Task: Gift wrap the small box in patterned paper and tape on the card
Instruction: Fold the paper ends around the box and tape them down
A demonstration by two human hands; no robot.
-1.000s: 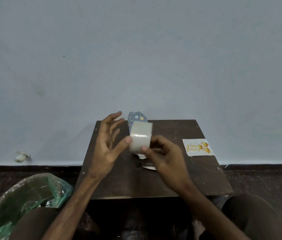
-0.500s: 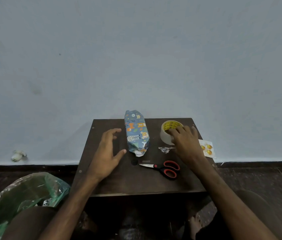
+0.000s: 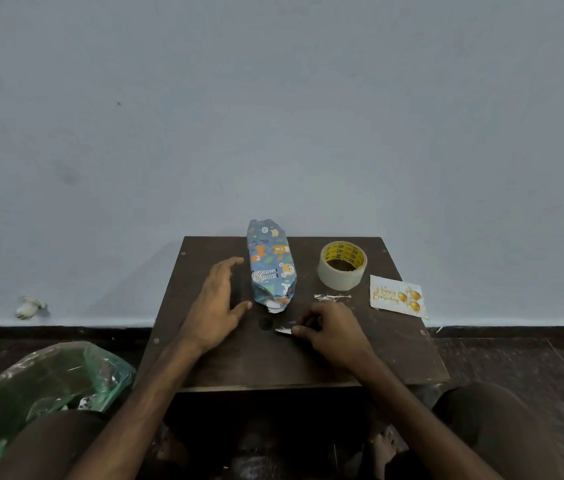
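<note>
Since the previous frame the right hand (image 3: 334, 336) has left the tape (image 3: 342, 265) and dropped onto the scissors (image 3: 283, 330), hiding their handles. Its fingers curl around them; only the blade tip protrudes at 9 o'clock. The left hand (image 3: 214, 306) has straight, spread fingers and holds nothing, at 9 o'clock just beside the wrapped box (image 3: 271, 265). The box lies at the table's (image 3: 308, 368) 12 o'clock edge, tape at 1 o'clock, card (image 3: 397, 296) at 3 o'clock.
</note>
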